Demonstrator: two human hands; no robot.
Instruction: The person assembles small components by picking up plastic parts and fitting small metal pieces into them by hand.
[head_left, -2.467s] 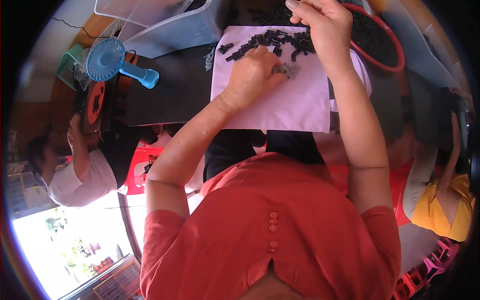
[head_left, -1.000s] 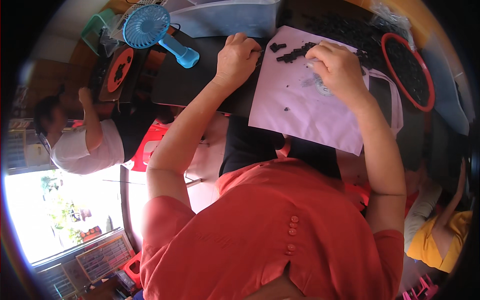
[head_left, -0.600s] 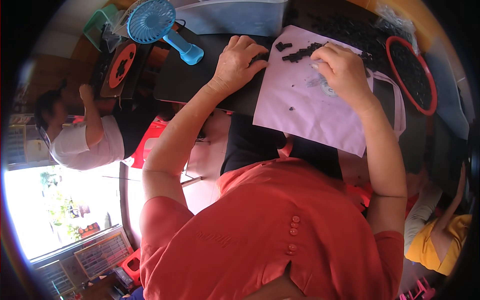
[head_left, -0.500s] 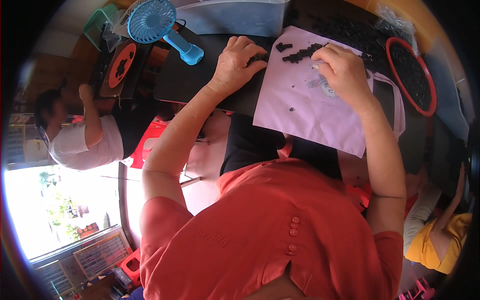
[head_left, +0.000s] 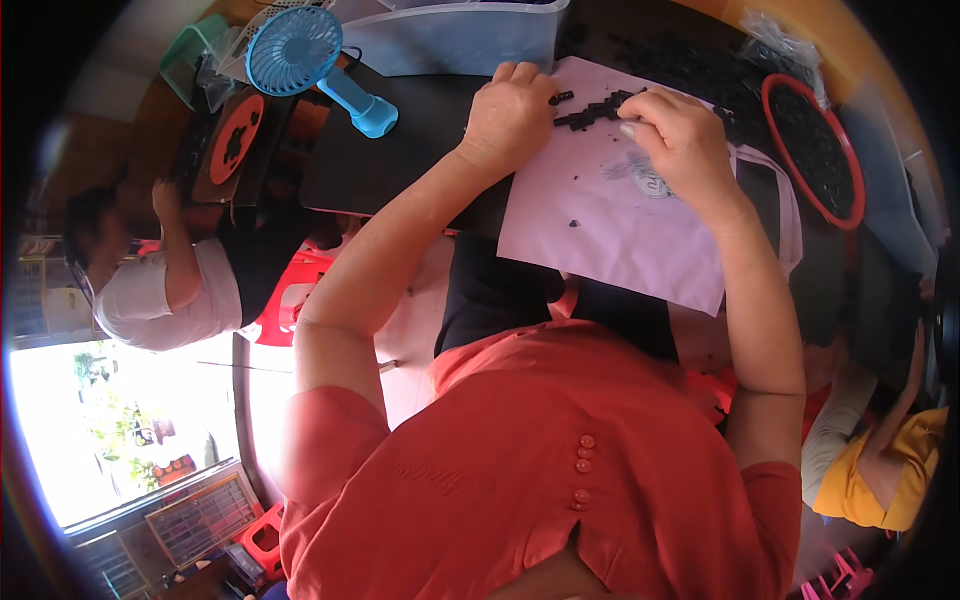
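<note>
A pink cloth bag (head_left: 580, 220) lies flat over the table's front edge, with a printed round mark on it. Small black tube-like parts (head_left: 590, 115) form a short row near its far side. My left hand (head_left: 510, 118) is at the bag's far left edge, back turned up and fingers curled under; what they hold is hidden. Just right of it, a small black part (head_left: 562, 98) shows. Over the right end of the row, my right hand (head_left: 685, 142) has thumb and fingertips closed in a pinch; what is between them cannot be made out.
A blue handheld fan (head_left: 372, 112) stands left on the dark table (head_left: 400, 155), by a translucent bin (head_left: 470, 45). Black parts (head_left: 680, 60) lie spread behind the bag. A red-rimmed tray (head_left: 858, 190) of black parts sits right. Other people sit left (head_left: 170, 295) and right (head_left: 885, 480).
My left hand has moved right to the bag's edge and turned, hiding the dark parts seen between its fingers before. My right hand stays near the row. The whole view has shifted slightly.
</note>
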